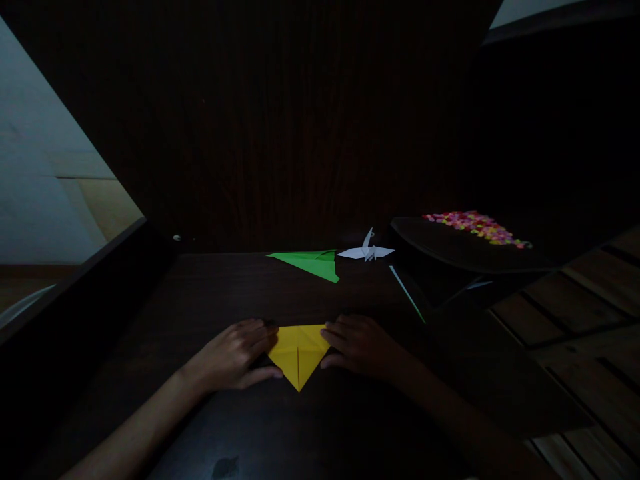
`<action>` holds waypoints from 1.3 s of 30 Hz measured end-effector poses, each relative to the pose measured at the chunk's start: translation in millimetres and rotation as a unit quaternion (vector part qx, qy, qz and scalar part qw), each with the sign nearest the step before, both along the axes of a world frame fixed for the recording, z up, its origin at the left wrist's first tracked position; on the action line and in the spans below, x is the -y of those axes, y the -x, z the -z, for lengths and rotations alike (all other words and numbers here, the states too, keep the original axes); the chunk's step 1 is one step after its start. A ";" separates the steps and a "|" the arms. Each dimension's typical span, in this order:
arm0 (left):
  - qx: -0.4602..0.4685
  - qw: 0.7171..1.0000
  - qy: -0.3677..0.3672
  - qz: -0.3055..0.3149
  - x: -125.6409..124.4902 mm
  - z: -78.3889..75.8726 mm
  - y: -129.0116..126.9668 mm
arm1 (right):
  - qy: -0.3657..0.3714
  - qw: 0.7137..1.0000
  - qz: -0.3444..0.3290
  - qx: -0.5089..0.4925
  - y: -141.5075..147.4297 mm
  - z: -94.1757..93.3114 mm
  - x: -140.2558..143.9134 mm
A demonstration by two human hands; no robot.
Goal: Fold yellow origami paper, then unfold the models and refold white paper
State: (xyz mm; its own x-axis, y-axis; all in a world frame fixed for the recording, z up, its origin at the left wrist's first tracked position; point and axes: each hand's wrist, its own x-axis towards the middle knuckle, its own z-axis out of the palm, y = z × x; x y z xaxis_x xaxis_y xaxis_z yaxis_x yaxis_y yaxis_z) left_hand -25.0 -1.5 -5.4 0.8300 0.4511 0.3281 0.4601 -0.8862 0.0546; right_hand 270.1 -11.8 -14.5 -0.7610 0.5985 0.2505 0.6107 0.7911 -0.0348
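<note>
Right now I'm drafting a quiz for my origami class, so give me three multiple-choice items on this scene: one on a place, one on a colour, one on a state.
1. Where does the white paper crane stand?
A. just right of the green folded paper
B. in the left hand
C. on the floor

2. What colour is the folded paper between the hands?
A. red
B. yellow
C. blue

3. How does that paper lie?
A. crumpled in a ball
B. held up in the air
C. flat on the dark table, pressed at both sides

Answers: 1 A, the crane sits beside the green piece at the table's far edge. 2 B, it shows plainly yellow. 3 C, the left hand and right hand rest on its side corners.
</note>
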 end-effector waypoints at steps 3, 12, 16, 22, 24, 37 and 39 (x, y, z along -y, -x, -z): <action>-0.002 1.000 -0.006 0.002 -0.2 1.0 0.6 | -0.008 1.000 0.002 -0.002 1.8 -1.6 1.7; -0.047 0.998 -0.030 0.012 -3.3 4.2 -1.6 | -0.022 1.000 0.014 0.007 4.6 3.8 5.8; -0.052 0.997 -0.051 0.006 -3.7 5.5 -1.3 | -0.010 1.000 0.025 0.015 4.8 -0.1 3.1; -0.058 0.997 -0.053 0.002 -3.4 6.9 -1.2 | -0.041 0.999 0.026 -0.013 2.7 8.4 -3.1; -0.055 0.997 -0.054 0.000 -3.6 7.2 -1.1 | -0.045 0.998 0.024 -0.035 1.1 11.1 -5.1; 0.104 0.990 0.071 -0.057 -7.9 10.0 0.8 | 0.013 0.975 0.046 -0.217 -5.0 21.0 -15.3; 0.140 0.977 0.136 -0.085 -8.0 8.8 1.1 | 0.066 0.965 0.073 -0.242 -3.7 17.8 -14.3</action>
State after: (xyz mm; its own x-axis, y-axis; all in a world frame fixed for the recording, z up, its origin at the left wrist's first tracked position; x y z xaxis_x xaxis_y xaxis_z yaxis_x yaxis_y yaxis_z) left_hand -26.2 6.4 -14.2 0.6293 0.6772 0.3812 0.5332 -0.7331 0.4222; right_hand 273.8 2.5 -32.2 -0.4799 0.7414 0.4690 0.6020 0.6672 -0.4386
